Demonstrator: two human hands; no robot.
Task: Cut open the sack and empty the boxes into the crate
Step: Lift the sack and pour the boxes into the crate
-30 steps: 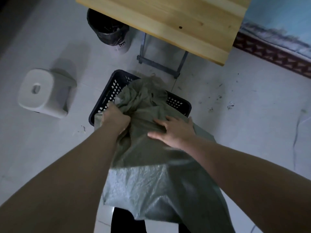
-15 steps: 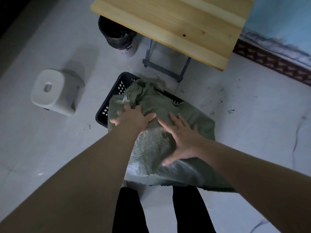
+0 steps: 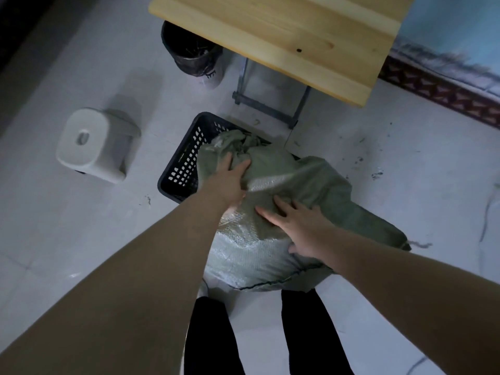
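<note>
A grey-green woven sack (image 3: 292, 185) lies bulging on the floor with its bunched mouth end draped over a black slotted crate (image 3: 186, 161). My left hand (image 3: 230, 180) presses on the sack near the mouth, fingers spread over the folds. My right hand (image 3: 295, 223) lies flat on the sack's middle, fingers apart. No boxes are visible; the sack hides whatever is inside and covers most of the crate's opening.
A wooden table (image 3: 284, 41) on a metal frame stands just beyond the crate. A lined black bin (image 3: 194, 52) sits under its left corner. A white plastic stool (image 3: 89, 144) stands to the left. My dark trouser legs (image 3: 265, 334) are below the sack.
The sack has dropped from being held up to lying lower across the crate and floor. My left hand went from clutching the fabric to pressing near the mouth; my right hand slid along the sack.
</note>
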